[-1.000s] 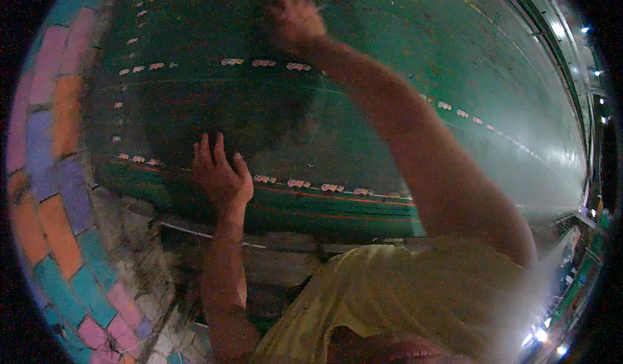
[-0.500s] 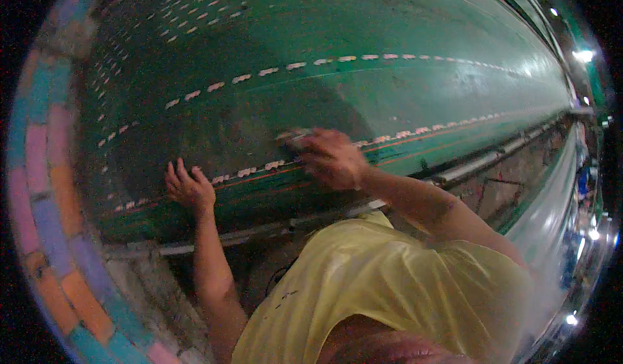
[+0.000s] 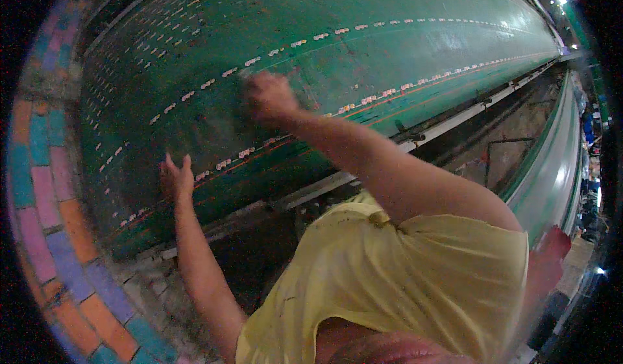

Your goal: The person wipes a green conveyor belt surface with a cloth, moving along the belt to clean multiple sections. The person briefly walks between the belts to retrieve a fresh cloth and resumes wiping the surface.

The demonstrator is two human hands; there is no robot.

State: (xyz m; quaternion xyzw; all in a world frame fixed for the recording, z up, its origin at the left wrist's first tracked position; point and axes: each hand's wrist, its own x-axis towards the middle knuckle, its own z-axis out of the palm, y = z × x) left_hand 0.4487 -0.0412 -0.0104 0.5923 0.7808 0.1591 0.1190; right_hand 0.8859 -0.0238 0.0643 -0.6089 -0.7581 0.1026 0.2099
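A long green printing table [image 3: 363, 52] carries rows of small printed pieces, pale with dark and pinkish marks. My left hand [image 3: 176, 177] is at the table's near left, thumb and fingers apart, holding nothing. Close to it begins the near row of printed pieces [image 3: 223, 164]. My right hand [image 3: 271, 98] reaches over the green surface between the near and far rows, its fingers curled and smeared by motion. Whatever lies under those fingers cannot be made out; a small pale edge shows beside them. The far row of printed pieces [image 3: 252, 61] runs just beyond this hand.
Along the near edge runs a pale metal rail [image 3: 454, 115]. Another long green table [image 3: 538, 176] stands at the right, with a reddish shape [image 3: 551, 254] beside it. Coloured paving bricks [image 3: 42, 241] curve along the left. Lamps glow at the upper right.
My right hand has moved away from me and leftward, from the near row toward the far one. My left hand has shifted slightly left. The view has turned somewhat, and the reddish shape has appeared.
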